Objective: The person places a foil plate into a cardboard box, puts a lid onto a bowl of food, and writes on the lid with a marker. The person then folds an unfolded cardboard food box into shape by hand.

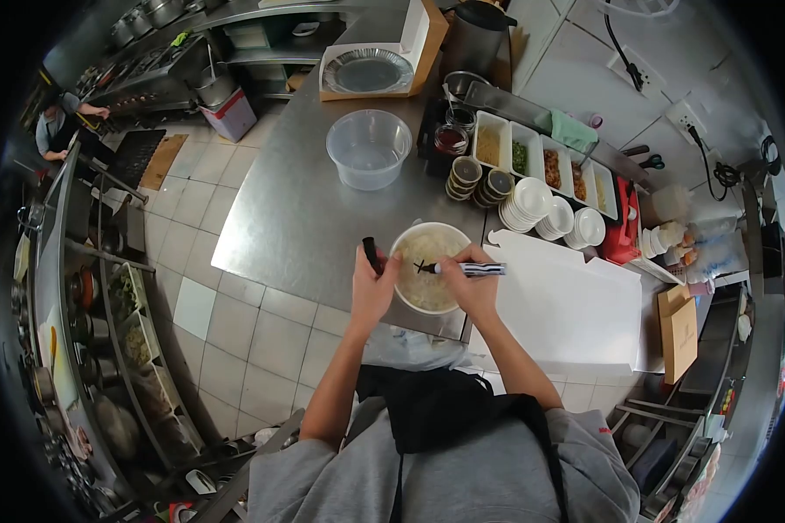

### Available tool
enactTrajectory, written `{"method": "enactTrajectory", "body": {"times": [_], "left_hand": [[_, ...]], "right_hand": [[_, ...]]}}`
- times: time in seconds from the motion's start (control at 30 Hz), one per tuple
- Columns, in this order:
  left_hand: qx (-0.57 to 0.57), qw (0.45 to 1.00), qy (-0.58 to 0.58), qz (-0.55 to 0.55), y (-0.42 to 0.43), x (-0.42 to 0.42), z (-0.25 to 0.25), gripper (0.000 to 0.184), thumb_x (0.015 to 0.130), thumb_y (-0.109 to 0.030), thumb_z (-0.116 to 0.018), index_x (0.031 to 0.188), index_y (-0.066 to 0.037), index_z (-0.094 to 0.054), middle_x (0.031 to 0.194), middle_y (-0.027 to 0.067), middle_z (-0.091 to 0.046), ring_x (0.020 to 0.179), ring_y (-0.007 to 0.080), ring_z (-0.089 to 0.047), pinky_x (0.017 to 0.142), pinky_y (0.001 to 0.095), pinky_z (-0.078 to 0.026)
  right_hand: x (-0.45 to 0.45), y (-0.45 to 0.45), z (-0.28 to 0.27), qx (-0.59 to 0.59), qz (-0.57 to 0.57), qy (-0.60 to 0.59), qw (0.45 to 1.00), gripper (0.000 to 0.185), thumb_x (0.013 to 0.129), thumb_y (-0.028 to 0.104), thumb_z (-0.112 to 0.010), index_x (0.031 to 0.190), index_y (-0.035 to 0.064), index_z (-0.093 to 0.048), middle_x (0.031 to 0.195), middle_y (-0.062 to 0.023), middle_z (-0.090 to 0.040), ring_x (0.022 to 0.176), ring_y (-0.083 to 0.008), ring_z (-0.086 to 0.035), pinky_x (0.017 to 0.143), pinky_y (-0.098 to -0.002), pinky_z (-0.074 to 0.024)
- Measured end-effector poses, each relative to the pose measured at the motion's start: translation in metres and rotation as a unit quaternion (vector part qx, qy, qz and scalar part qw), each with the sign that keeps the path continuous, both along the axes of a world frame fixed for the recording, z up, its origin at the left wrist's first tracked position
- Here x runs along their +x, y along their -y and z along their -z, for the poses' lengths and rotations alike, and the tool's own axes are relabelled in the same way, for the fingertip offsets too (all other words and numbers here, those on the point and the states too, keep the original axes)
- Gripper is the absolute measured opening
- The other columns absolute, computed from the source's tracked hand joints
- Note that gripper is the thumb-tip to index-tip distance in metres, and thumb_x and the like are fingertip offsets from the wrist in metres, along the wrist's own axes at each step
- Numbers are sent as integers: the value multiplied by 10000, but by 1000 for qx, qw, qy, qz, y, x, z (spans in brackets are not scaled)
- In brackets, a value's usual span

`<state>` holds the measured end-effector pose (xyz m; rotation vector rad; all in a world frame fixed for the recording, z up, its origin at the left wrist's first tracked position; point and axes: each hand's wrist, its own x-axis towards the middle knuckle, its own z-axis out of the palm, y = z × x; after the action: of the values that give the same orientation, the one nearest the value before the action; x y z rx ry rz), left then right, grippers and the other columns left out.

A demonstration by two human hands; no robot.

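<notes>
A round white bowl [406, 292] stands near the front edge of the steel counter, pale food showing through what looks like a clear lid. Dark strokes [420, 266] mark its top. My right hand [469, 283] is closed around a marker [486, 269], its tip at those strokes. In my left hand [372, 286] a black marker cap [371, 251] is gripped, and the thumb rests against the bowl's left rim. Beyond the bowl sits a clear plastic tub [368, 150].
To the right lies a flattened white box [558, 301]. Stacked small white bowls [527, 202] and a rack of topping trays [521, 148] line the wall side. An open carton with a foil tray [366, 71] stands at the back. A co-worker [57, 126] is far left.
</notes>
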<state>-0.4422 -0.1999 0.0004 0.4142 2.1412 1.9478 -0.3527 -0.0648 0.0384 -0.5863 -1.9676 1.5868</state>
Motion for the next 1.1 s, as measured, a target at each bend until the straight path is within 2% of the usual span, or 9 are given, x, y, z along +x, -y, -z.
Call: {"method": "enactTrajectory", "body": {"times": [0.17,0.27,0.37,0.47,0.5,0.6,0.73,1.0,1.1], "left_hand": [[110,988,108,25,16,0,1,289,883,-262,-588,911,-56,-387,698,3,-473,589,92,-493,511,221,-392],[100,986,131,40,25,3,4,245,876,-197,-589,927,-66,-388,749,32,-529,651,87,-545,521,219,-414],[85,992,80,41,22,6,10,277,826,-124,-627,930,-53,-380,776,41,-511,654,93,-530,546,232,-425],[-41,998,33,28,16,10,-11,334,753,-143,-666,915,-47,-390,683,30,-504,593,115,-517,552,266,-429],[-34,998,42,20,13,10,-16,358,726,-149,-681,906,-40,-392,665,40,-499,590,121,-512,558,277,-429],[-56,998,25,25,10,9,-16,339,751,-139,-660,924,-39,-385,696,41,-492,613,122,-515,560,273,-422],[26,997,66,40,12,13,-7,289,779,-64,-610,945,-47,-374,811,33,-445,691,97,-488,584,242,-400],[-75,997,22,19,7,16,-18,271,793,-47,-561,994,-49,-379,819,28,-436,709,84,-484,594,238,-402],[10,998,63,27,11,17,-8,210,814,-75,-543,970,-61,-402,830,40,-470,701,107,-492,606,259,-416]], "right_hand": [[0,-1,4,-31,37,-12,999,226,769,108,-677,665,38,-489,582,24,-493,538,-27,-424,472,-203,-332],[-1,2,-3,-14,31,-11,999,225,772,99,-672,662,40,-486,587,25,-496,539,-25,-422,474,-201,-331],[-1,2,-1,8,27,2,1000,221,779,91,-664,663,42,-482,591,26,-498,539,-25,-420,475,-201,-330],[-1,1,5,-22,36,-30,999,219,785,86,-654,667,43,-475,595,26,-496,542,-24,-414,478,-199,-324],[-2,3,2,-29,51,-39,997,219,786,83,-651,669,45,-470,597,24,-496,544,-23,-411,481,-197,-320],[-1,2,2,-15,67,-42,997,221,789,88,-650,672,44,-468,590,29,-480,543,-22,-401,478,-197,-316],[1,1,4,-32,73,-53,995,227,790,96,-653,671,44,-467,584,35,-469,539,-20,-396,475,-195,-315],[2,2,8,-17,75,-46,996,230,786,94,-656,664,42,-469,579,30,-470,535,-24,-393,474,-199,-313],[0,2,8,-18,85,-59,995,235,783,99,-659,657,43,-469,557,38,-450,522,-23,-376,459,-203,-302]]}}
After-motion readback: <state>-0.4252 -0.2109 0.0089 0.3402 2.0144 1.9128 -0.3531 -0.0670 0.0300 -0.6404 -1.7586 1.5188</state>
